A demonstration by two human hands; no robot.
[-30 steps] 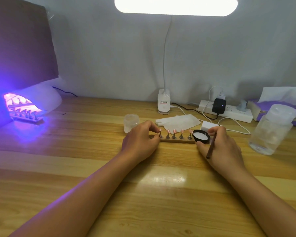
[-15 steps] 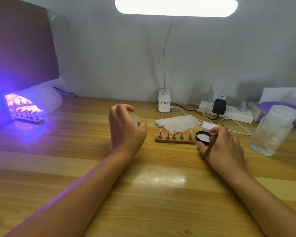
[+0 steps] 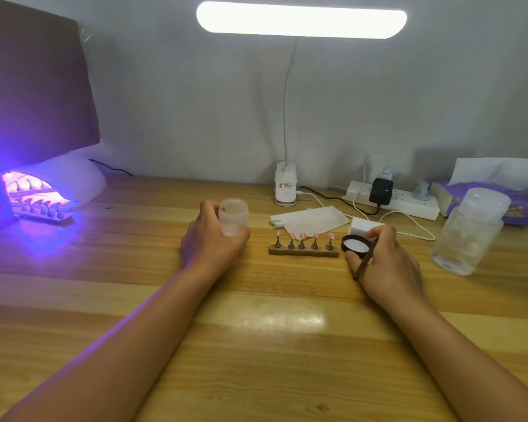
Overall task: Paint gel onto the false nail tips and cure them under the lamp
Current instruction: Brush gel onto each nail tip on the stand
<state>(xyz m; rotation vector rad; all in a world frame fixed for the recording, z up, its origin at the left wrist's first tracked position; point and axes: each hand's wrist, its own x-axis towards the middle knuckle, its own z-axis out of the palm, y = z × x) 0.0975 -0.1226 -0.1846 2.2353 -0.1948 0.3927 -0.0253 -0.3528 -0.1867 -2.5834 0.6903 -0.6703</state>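
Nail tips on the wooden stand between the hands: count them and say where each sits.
5. The nail tips stand in one row on the wooden stand, each on its own peg, left to right. More under the curing lamp can't be counted.

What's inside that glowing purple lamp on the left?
Inside the curing lamp sits a strip holder with a row of nail tips on stands, lit pink-purple. The lamp's hood hides whatever lies further back.

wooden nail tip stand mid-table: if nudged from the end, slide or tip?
The nail tip stand probably slides: its base is low, long and lies flat on the smooth table. The five pegs with pink nail tips stand upright and thin, so they look fragile; push the base, not the pegs.
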